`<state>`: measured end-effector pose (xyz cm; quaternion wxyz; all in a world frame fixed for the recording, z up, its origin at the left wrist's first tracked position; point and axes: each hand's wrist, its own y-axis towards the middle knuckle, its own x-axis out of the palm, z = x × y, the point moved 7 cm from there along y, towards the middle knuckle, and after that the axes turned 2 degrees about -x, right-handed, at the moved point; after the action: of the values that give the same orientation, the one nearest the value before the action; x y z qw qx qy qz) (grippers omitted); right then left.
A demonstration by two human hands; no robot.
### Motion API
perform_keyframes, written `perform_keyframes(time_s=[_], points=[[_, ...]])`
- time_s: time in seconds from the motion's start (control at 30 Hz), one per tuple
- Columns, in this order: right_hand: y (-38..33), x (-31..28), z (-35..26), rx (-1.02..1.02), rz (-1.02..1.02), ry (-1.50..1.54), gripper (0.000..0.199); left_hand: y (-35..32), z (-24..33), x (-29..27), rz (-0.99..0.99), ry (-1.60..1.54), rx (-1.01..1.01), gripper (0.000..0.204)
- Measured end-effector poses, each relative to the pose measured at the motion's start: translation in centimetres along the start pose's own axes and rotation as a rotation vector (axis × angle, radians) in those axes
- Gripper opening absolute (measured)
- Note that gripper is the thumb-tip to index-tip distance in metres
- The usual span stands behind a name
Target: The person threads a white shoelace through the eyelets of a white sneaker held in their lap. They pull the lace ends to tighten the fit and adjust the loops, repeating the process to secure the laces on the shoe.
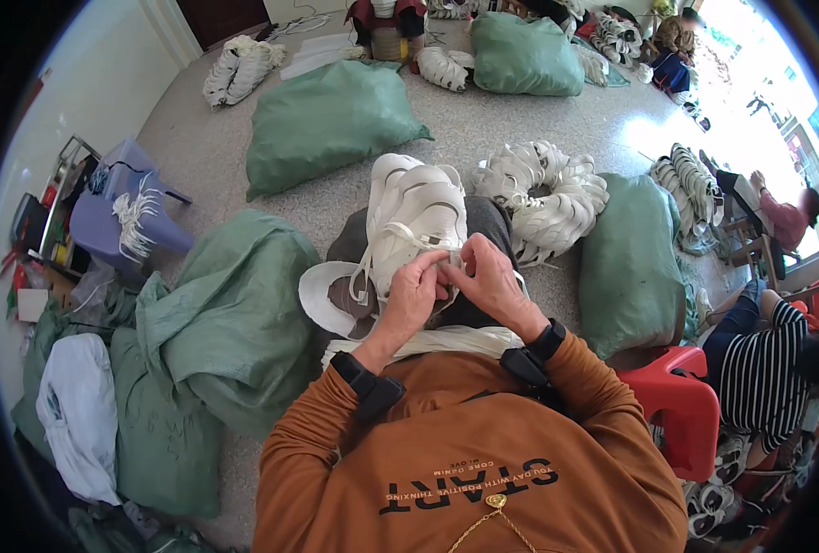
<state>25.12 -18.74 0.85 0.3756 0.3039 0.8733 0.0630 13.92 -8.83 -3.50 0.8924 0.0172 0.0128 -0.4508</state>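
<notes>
Nested white shoe uppers (419, 198) lie across my lap, toes pointing away from me. A white shoelace (396, 232) loops over the nearest upper and runs in between my fingers. My left hand (416, 286) is closed, its thumb and fingers pinched at the lace by the upper's near end. Close beside it, my right hand (494, 284) is also closed, with bent fingertips meeting the left ones at the lace. My fingers partly cover the spot where they meet. A pale curved shoe piece (322, 300) shows left of my left wrist.
A ring of white shoe uppers (520, 230) lies ahead on the right. Stuffed green sacks (336, 120) stand around me, one (626, 267) on the right. A red stool (677, 405) is near my right elbow, a purple chair (119, 217) at left. Other people sit at right and far ahead.
</notes>
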Motion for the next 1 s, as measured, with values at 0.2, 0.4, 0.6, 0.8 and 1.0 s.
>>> perform_keyframes(time_s=[0.2, 0.4, 0.6, 0.8, 1.0], points=[[0.1, 0.6, 0.4, -0.048, 0.037, -0.085, 0.021, -0.2, 0.6, 0.7, 0.072, 0.126, 0.045, 0.024], [0.3, 0.5, -1.1, -0.047, -0.008, -0.107, 0.018, -0.1, 2.1, 1.0, 0.221, 0.373, 0.351, 0.009], [0.6, 0.7, -0.7, -0.018, -0.027, 0.022, 0.02, -1.0, 3.0, -0.5, 0.125, 0.531, 0.329, 0.006], [0.8, 1.2, 1.0, 0.022, -0.087, 0.187, 0.026, -6.9, 2.6, -15.5, 0.275, 0.792, -0.017, 0.007], [2.8, 0.3, 1.3, -0.016, -0.123, 0.193, 0.022, -6.4, 6.0, -10.4, 0.128, 0.694, 0.14, 0.018]])
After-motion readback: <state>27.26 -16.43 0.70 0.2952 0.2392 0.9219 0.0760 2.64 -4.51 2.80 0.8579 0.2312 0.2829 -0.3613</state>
